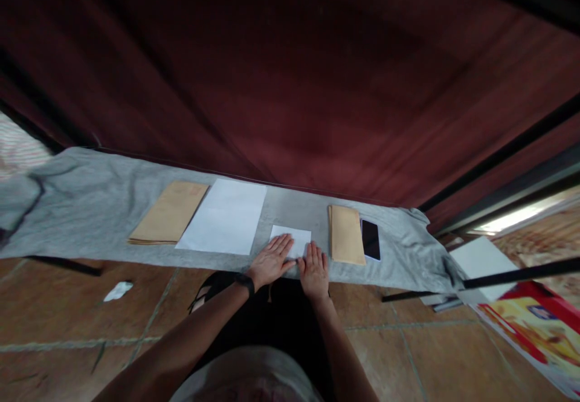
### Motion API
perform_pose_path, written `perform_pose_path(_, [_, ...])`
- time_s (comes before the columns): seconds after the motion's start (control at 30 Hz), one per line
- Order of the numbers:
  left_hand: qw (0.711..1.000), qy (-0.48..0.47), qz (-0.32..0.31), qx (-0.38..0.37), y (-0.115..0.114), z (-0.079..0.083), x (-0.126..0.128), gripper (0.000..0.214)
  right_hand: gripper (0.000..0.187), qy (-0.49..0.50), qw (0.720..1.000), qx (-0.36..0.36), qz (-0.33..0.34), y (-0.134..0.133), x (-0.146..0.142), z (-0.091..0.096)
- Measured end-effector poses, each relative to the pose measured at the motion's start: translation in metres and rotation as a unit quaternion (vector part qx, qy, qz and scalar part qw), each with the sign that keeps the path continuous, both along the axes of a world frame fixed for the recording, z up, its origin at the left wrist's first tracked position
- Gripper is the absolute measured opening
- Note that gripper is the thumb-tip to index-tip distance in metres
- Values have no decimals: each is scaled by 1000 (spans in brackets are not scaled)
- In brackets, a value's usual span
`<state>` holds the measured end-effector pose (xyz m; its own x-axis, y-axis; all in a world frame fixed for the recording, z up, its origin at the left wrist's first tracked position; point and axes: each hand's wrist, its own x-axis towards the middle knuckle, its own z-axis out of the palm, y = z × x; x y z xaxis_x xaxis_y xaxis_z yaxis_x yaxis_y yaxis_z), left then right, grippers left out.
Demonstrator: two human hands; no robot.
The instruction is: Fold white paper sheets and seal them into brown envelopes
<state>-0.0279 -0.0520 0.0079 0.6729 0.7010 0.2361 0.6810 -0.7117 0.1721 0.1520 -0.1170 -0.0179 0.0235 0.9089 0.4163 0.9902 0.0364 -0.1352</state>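
Greyish clothing [254,358] closest, then left hand [270,262] and right hand [314,272] flat, fingers straight, nearly together, seemingly pinning the small white paper rectangle [299,239] to the grey cloth-covered bench [396,248]. Tan paper envelopes [347,236] right of the rectangle, large white paper sheet [224,217] left, prob for easy reach. Maroon curtain [290,100] beyond.

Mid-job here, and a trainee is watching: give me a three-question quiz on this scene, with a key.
1. Multiple choice. The left hand rests on: a) a red printed box; b) the small white paper rectangle; c) a striped cloth.
2. True or false? The large white paper sheet lies between the wide brown paper stack and the narrow brown paper stack.
3. Fill in. The dark-screened rectangular phone lies beside the ___ brown paper stack.

Key: 1. b; 2. true; 3. narrow.
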Motion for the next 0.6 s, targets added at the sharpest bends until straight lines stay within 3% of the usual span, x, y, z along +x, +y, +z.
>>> perform_pose_path(0.17, [1000, -8, 5, 4, 0, -2, 0, 59, 53, 25, 1000, 8, -14, 4, -1, 6])
perform_pose_path(0.33, [1000, -11, 7, 14, 1, -7, 2, 57, 53, 59, 994, -39, 83, 30, -31, 16])
perform_pose_path(0.47, [998, -5, 50, 25, -1, -10, 3, 55, 51, 51, 992, -55, 99, 39, -42, 15])
perform_pose_path(0.6, [994, -18, 100, 34, -6, -13, 2, 55, 52, 27, 997, -28, 73, 37, -27, 9])
